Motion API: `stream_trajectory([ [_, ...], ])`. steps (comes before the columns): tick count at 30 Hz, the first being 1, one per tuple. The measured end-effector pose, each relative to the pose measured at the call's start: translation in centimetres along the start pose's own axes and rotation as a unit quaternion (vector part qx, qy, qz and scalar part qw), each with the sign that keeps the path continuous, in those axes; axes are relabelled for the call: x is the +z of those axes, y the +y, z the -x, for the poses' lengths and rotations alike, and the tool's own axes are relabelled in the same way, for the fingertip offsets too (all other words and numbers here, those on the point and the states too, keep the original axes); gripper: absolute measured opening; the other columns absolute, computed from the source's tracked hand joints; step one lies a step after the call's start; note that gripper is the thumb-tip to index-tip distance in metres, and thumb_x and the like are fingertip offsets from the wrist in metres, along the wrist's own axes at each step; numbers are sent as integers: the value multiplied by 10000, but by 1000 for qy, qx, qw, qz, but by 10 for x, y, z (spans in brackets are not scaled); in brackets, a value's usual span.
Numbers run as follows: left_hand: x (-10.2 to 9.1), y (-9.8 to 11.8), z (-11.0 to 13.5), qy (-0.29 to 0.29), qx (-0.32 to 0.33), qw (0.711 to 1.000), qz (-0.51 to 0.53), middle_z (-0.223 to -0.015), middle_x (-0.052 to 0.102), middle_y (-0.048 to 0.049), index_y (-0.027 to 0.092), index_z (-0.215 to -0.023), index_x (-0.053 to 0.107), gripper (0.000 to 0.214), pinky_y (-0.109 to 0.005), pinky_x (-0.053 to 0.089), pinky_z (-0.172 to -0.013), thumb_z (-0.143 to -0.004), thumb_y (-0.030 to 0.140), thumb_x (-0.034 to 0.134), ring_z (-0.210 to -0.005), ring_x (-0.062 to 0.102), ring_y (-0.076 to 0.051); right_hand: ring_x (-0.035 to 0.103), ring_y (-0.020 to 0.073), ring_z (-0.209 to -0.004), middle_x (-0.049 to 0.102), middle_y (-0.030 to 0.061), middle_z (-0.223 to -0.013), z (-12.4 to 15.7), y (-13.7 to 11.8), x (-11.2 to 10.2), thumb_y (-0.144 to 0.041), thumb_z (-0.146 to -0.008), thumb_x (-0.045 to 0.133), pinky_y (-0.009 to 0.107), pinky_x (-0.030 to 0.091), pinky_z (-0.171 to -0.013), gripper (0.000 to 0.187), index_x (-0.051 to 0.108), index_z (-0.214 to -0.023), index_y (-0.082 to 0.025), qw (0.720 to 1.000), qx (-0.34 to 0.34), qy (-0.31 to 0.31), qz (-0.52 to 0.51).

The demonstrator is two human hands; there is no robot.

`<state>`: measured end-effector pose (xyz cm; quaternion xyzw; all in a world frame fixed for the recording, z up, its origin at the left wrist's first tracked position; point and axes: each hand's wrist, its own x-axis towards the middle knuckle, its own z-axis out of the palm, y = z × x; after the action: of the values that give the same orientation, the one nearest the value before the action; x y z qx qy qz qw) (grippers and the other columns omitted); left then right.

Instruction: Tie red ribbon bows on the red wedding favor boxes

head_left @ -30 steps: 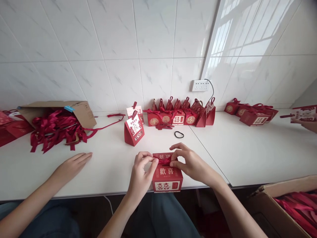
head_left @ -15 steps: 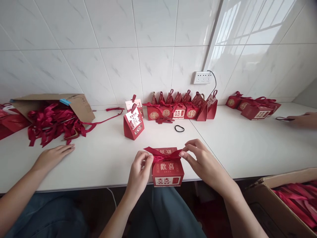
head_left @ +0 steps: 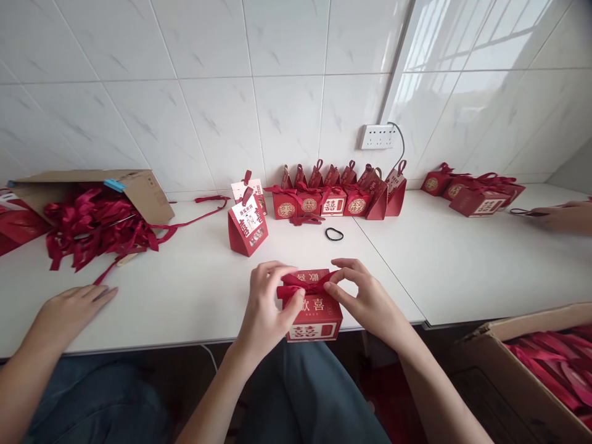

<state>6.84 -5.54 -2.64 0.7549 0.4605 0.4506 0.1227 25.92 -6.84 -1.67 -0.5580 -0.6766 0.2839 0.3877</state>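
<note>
A red gift box (head_left: pixel 319 314) with gold and white lettering sits at the table's front edge, its lower part slightly over the rim. Across its top lies a dark red ribbon (head_left: pixel 311 286), tied in the middle. My left hand (head_left: pixel 271 305) curls around the ribbon's left side, thumb in front against the ribbon and box top, fingers behind. On the other side, my right hand (head_left: pixel 358 293) pinches the ribbon between thumb and index finger, the other fingers raised. The box's left edge is partly behind my left hand.
Red gift boxes (head_left: pixel 333 203) line the wall; two pointed boxes (head_left: pixel 248 225) stand left of them. A black band (head_left: pixel 333 234) lies on the white table. Ribbons spill from a cardboard box (head_left: pixel 150 194); another carton (head_left: pixel 497 336) is lower right. Other people's hands (head_left: pixel 69 311) rest left and right.
My left hand has moved right and closer over the ribbon, from its left end to near the knot. My right hand has shifted slightly left. The other person's left-side hand has moved left.
</note>
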Motion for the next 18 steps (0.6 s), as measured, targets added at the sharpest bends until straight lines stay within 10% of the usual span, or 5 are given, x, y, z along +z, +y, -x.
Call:
stream_trajectory([
  [5, 0, 8, -14, -119, 39, 991, -39, -1056, 562, -28, 243, -864, 637, 106, -411, 370, -966, -843, 217, 536, -1064, 519, -216, 436, 235, -1246, 504, 99, -1206, -2, -4, 0, -373, -862, 501, 363, 386, -986, 201, 571, -759, -215, 999, -23, -15, -20],
  [18, 4, 4, -14, -143, -32, 989, 26, -990, 584, -35, 225, -823, 615, 113, -388, 413, -923, -868, 271, 522, -1009, 534, -206, 510, 233, -1147, 510, 97, -1215, -5, 3, -5, -427, -844, 483, 389, 383, -982, 279, 579, -720, -196, 991, 24, -86, -104],
])
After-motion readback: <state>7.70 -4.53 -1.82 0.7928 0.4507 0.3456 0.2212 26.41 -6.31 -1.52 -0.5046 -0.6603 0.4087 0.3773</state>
